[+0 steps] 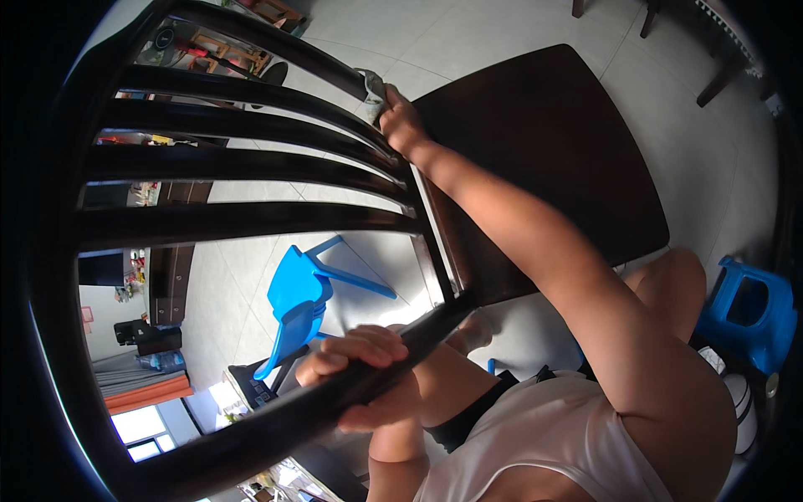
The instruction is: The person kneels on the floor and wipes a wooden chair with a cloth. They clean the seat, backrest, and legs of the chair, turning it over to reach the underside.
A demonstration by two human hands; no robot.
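Note:
A dark wooden chair stands before me, its back (251, 219) with several long slats on the left and its flat seat (539, 169) on the right. My left hand (367, 376) wraps around the near side post (270, 414) of the back, thumb below and fingers over the top. Reaching across the chair, my right hand (403, 125) holds a greyish cloth (374, 94) against the far side post (276, 44), close to the seat. The cloth is bunched around the post, and part of it is hidden by the fingers.
Through the slats shows a blue plastic chair (295, 288) on the tiled floor (219, 270). A blue plastic stool (746, 314) stands at the right. Dark furniture legs (721, 81) rise at upper right. A drawer cabinet (169, 276) lies beyond the chair back.

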